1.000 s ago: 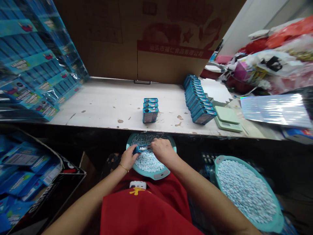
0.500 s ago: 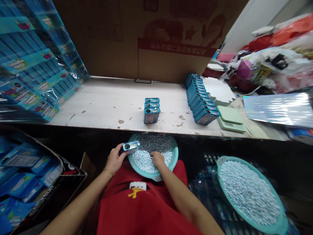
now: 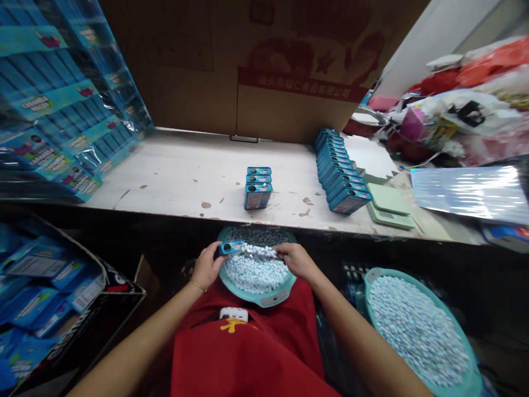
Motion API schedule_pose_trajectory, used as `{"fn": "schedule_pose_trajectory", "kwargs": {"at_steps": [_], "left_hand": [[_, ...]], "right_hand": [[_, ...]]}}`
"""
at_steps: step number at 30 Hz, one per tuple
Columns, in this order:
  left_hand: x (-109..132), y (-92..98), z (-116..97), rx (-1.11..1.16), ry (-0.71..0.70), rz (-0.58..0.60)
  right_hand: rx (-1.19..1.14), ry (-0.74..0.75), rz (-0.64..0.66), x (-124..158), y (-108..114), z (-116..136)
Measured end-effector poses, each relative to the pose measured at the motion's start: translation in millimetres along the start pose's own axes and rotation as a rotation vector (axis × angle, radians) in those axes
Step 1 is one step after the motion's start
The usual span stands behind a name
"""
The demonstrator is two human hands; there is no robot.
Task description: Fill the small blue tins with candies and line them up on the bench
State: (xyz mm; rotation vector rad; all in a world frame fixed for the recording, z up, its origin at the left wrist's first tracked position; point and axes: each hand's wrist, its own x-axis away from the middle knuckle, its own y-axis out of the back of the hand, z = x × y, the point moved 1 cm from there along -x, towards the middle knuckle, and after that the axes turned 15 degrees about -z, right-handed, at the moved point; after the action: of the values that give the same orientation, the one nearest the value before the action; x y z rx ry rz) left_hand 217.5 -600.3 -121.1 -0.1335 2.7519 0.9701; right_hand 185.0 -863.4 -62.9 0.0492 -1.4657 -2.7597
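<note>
My left hand (image 3: 208,266) is closed around a small blue candy box (image 3: 231,247), held tilted over the near teal basin (image 3: 273,299) in my lap. In my right hand (image 3: 295,259), fingers pinched, is a narrow scoop heaped with small white candies (image 3: 259,252); the candies hide most of the scoop. Its far end points left and meets the box's end. Loose pale blue and white candies (image 3: 252,274) fill the basin below both hands.
Three blue boxes (image 3: 258,197) stand mid-table, with a longer row (image 3: 349,201) to the right. Beyond that row sits a green scale (image 3: 389,207). A second candy basin (image 3: 417,325) is at lower right, a carton of blue boxes (image 3: 45,292) at lower left. A large cardboard box (image 3: 185,71) blocks the back.
My right hand has come up out of the candies and moved right, lifting a loaded scoop to the box. My left hand has shifted slightly right with the box.
</note>
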Motion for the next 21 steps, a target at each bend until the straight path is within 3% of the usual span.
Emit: {"fn": "schedule_pose_trajectory", "kwargs": {"at_steps": [4,8,11,15,18,21], "left_hand": [[3.5,-12.2,-13.0,-0.051,-0.105,0.021],[7.2,-16.9,-18.0,-0.082,-0.161,0.059],[7.8,-16.5,-16.0,-0.084,-0.151,0.065],[7.0,-14.9,-8.7,-0.048,-0.102,0.035],[6.2,-15.1,-3.0,0.012,-0.061,0.02],[5.0,-14.2,0.0,0.054,-0.039,0.021]], "right_hand": [[0.321,0.103,0.039,-5.4,22.4,48.6],[0.541,0.19,0.073,-9.0,20.0,89.6],[0.561,0.255,0.058,-8.4,18.6,103.2],[0.533,0.199,0.042,-1.5,26.9,83.1],[0.455,0.114,0.064,6.8,29.1,39.8],[0.445,-0.001,0.055,14.4,16.2,-8.5]]}}
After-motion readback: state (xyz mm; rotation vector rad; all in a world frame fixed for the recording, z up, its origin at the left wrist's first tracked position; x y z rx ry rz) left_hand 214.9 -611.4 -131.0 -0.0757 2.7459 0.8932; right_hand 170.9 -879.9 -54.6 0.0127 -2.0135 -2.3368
